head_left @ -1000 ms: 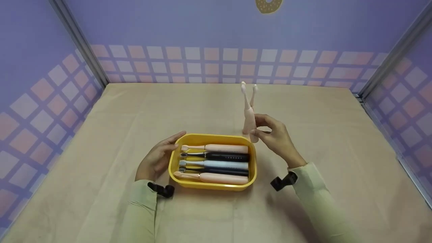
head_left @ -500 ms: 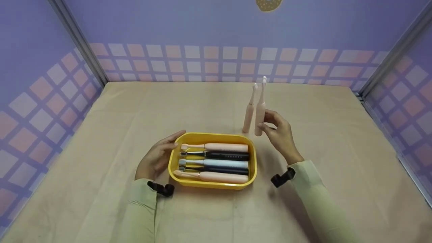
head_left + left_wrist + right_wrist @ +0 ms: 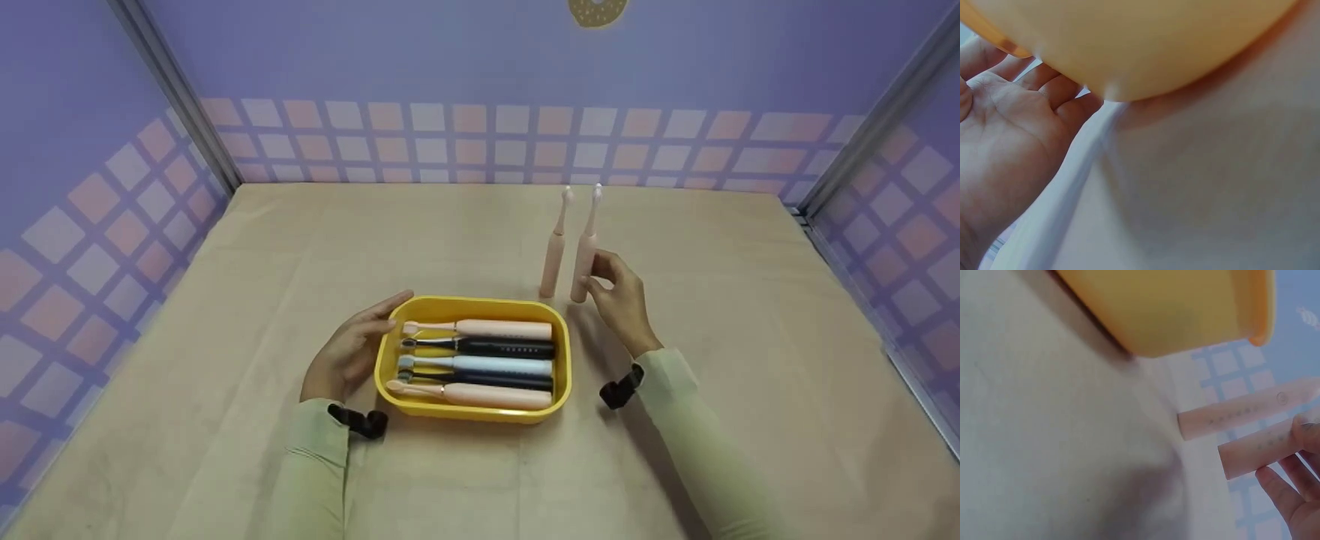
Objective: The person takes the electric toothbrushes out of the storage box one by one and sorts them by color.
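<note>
My right hand (image 3: pixel 619 300) pinches the handle of a pale pink electric toothbrush (image 3: pixel 585 255) between thumb and fingers, brush head up and leaning slightly. In the right wrist view its base (image 3: pixel 1235 461) shows below the fingers; whether it touches the table is unclear. Just left of it, apart, a second pink electric toothbrush (image 3: pixel 553 262) stands upright. The left hand (image 3: pixel 346 352) holds the left end of a yellow bin (image 3: pixel 480 414), with fingers at its back-left corner. Inside, several electric toothbrushes lie side by side: pink (image 3: pixel 502 329), black (image 3: pixel 506 348), light blue (image 3: pixel 502 366), and more.
A beige cloth (image 3: pixel 390 240) covers the table. Behind it rises a purple wall (image 3: pixel 420 60) with pink and white squares, and side walls stand left and right. Black wrist cameras (image 3: pixel 360 421) sit on both wrists.
My right hand has carried the pink toothbrush rightward, from in front of the standing one to beside it, then slightly lower. The left hand and the bin have stayed put.
</note>
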Motion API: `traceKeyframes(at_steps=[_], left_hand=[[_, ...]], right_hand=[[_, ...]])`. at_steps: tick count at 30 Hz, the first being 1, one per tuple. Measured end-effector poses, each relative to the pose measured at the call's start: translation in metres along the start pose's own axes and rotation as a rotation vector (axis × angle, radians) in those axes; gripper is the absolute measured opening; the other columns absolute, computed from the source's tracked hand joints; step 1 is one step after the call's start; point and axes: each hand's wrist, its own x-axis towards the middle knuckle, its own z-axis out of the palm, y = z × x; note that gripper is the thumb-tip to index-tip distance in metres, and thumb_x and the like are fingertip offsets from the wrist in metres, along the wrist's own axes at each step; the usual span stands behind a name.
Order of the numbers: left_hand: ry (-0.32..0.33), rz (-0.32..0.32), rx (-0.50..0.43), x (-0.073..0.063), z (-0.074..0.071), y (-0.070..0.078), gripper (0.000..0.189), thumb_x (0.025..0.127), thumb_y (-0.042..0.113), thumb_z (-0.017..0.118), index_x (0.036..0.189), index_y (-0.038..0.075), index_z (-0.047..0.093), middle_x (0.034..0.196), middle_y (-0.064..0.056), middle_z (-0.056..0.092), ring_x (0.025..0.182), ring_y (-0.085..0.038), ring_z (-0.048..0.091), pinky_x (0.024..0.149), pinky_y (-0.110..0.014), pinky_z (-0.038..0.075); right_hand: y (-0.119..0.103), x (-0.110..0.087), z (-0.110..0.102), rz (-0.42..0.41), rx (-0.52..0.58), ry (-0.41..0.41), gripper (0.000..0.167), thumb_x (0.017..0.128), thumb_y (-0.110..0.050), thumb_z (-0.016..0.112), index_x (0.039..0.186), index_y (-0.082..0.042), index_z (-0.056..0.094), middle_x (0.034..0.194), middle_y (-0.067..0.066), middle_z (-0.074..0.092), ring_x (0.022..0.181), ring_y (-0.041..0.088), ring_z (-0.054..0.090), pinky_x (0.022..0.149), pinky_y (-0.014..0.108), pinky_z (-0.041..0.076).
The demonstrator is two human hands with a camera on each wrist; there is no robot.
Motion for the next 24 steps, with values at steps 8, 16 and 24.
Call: traceKeyframes(at_steps=[8, 16, 24], left_hand=[[0.013, -0.003, 0.001, 0.000, 0.001, 0.000, 0.055, 0.098, 0.004, 0.046, 0.151, 0.015, 0.033, 0.153, -0.009, 0.034, 0.132, -0.021, 0.047, 0.107, -0.033, 0.042], [0.014, -0.005, 0.002, 0.000, 0.001, 0.000, 0.055, 0.098, 0.004, 0.047, 0.151, 0.014, 0.034, 0.154, -0.008, 0.033, 0.134, -0.021, 0.045, 0.108, -0.034, 0.041], [-0.016, 0.003, 0.021, 0.001, -0.001, 0.000, 0.056, 0.099, 0.003, 0.044, 0.152, 0.014, 0.030, 0.154, -0.009, 0.033, 0.132, -0.020, 0.047, 0.109, -0.035, 0.040]], right_hand=[[0.010, 0.006, 0.004, 0.031, -0.022, -0.001, 0.035, 0.089, 0.003, 0.062, 0.123, 0.003, 0.057, 0.114, 0.020, 0.064, 0.108, 0.030, 0.062, 0.097, 0.040, 0.049], [0.013, 0.009, 0.009, 0.047, -0.055, -0.034, 0.034, 0.090, 0.005, 0.059, 0.124, 0.004, 0.055, 0.116, 0.020, 0.063, 0.111, 0.031, 0.061, 0.099, 0.040, 0.049], [0.015, 0.012, 0.014, 0.058, -0.047, -0.047, 0.034, 0.091, 0.008, 0.056, 0.125, 0.003, 0.054, 0.118, 0.019, 0.063, 0.112, 0.030, 0.061, 0.100, 0.040, 0.047]])
